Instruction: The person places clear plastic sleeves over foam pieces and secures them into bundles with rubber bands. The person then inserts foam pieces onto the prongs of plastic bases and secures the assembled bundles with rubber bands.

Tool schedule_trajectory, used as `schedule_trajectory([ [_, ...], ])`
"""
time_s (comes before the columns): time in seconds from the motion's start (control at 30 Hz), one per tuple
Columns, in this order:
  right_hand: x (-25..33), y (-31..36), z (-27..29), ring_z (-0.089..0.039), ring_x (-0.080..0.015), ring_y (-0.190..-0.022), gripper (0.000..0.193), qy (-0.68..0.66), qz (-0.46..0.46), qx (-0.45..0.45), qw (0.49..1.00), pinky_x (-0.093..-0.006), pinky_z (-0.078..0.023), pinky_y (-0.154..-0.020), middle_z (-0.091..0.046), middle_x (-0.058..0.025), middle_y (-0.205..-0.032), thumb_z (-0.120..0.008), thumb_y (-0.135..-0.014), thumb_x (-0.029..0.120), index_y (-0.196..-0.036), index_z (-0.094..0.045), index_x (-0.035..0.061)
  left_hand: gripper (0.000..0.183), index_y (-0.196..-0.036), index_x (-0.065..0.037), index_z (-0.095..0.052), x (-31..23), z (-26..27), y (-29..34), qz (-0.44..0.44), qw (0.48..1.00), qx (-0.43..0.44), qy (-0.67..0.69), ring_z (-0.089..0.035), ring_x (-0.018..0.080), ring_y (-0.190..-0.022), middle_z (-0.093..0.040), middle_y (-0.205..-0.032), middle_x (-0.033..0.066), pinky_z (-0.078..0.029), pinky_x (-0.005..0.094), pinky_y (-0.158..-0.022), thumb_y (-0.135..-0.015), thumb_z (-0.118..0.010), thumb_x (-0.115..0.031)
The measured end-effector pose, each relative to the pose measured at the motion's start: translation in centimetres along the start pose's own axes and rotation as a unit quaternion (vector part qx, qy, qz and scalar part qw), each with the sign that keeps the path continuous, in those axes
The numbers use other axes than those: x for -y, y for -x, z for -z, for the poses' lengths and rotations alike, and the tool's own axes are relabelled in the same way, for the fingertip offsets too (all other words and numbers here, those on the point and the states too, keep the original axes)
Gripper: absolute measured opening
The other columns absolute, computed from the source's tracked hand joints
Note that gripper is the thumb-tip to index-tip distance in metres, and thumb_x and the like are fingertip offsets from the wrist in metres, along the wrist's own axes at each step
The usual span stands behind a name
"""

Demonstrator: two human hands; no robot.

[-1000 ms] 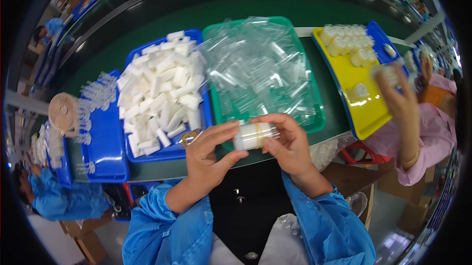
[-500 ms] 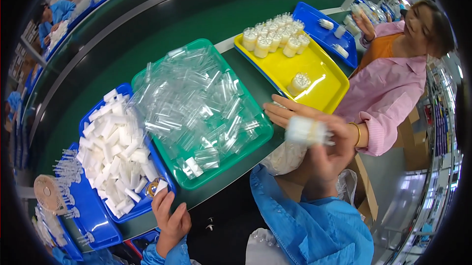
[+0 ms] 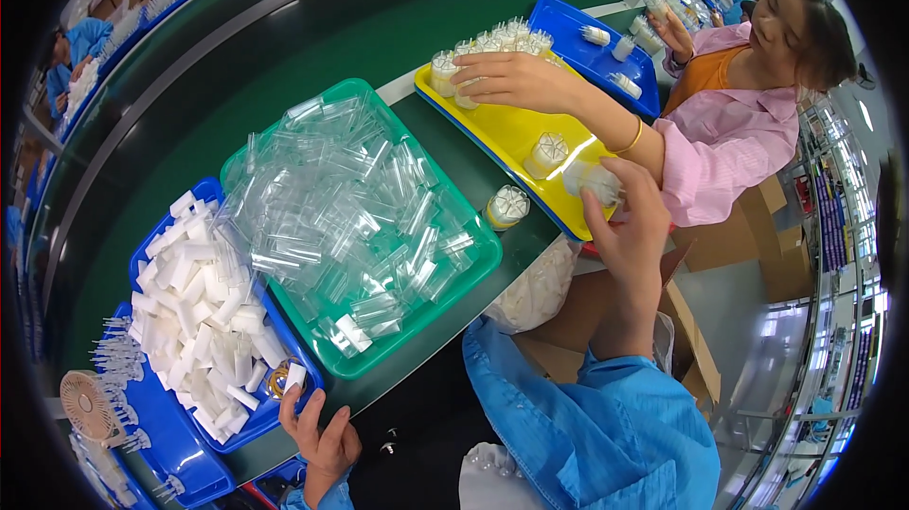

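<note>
My right hand (image 3: 630,231) grips a clear jar-like cylinder (image 3: 592,180) with white contents, over the near end of the yellow tray (image 3: 516,155). A similar clear cylinder (image 3: 546,155) stands in that tray, just left of the held one. Another cylinder (image 3: 507,207) sits on the green surface between the trays. At the near corner of the blue tray (image 3: 317,385), my left hand (image 3: 325,439) has its fingertips closed on a small white tube (image 3: 295,377). Beside it lies a round gold-coloured item (image 3: 277,379). White tubes (image 3: 204,311) are heaped in the blue tray.
A green tray (image 3: 488,259) of clear plastic tubes (image 3: 341,207) lies between my hands. A co-worker's hand (image 3: 516,79) reaches across the yellow tray to grouped cylinders (image 3: 443,72). Farther right is another blue tray (image 3: 568,22). A small fan (image 3: 85,403) stands at far left.
My right hand has brought its cylinder over the yellow tray. The co-worker's hand has moved from beside mine to the far cylinders. A cylinder beside the green tray now shows plainly.
</note>
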State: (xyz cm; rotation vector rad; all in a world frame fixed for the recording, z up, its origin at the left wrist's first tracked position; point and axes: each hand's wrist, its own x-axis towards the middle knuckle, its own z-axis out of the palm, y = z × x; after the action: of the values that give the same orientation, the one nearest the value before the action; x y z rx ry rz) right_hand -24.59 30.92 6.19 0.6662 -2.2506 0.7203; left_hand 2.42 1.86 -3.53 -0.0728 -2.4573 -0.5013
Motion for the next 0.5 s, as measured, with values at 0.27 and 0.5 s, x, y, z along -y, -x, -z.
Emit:
schedule_trajectory([
  [0.27, -2.7, 1.6, -2.0, -0.061, -0.026, -0.076, 0.042, 0.135, -0.127, 0.101, 0.978, -0.034, -0.049, -0.066, -0.057, -0.0124, -0.101, -0.073, -0.072, 0.023, -0.108, -0.059, 0.0087, 0.039, -0.095, -0.014, -0.06, -0.2, 0.2, -0.3, -0.004, 1.0, 0.014, 0.01, -0.044, 0.0414, -0.113, -0.051, -0.118, 0.0118, -0.036, 0.0514, -0.092, -0.063, -0.059, 0.008],
  [0.5, 2.1, 1.9, -4.1, -0.06, -0.0276, -0.084, 0.048, 0.019, -0.051, 0.101, 0.993, -0.0345, -0.05, -0.068, -0.055, -0.0127, -0.107, -0.075, -0.07, 0.026, -0.111, -0.058, 0.0079, 0.029, -0.09, -0.007, -0.057, -1.4, 0.3, -4.7, -0.025, 0.994, -0.024, 0.099, -0.045, 0.0433, -0.112, -0.052, -0.114, 0.0191, -0.037, 0.0516, -0.091, -0.067, -0.052, 0.01],
])
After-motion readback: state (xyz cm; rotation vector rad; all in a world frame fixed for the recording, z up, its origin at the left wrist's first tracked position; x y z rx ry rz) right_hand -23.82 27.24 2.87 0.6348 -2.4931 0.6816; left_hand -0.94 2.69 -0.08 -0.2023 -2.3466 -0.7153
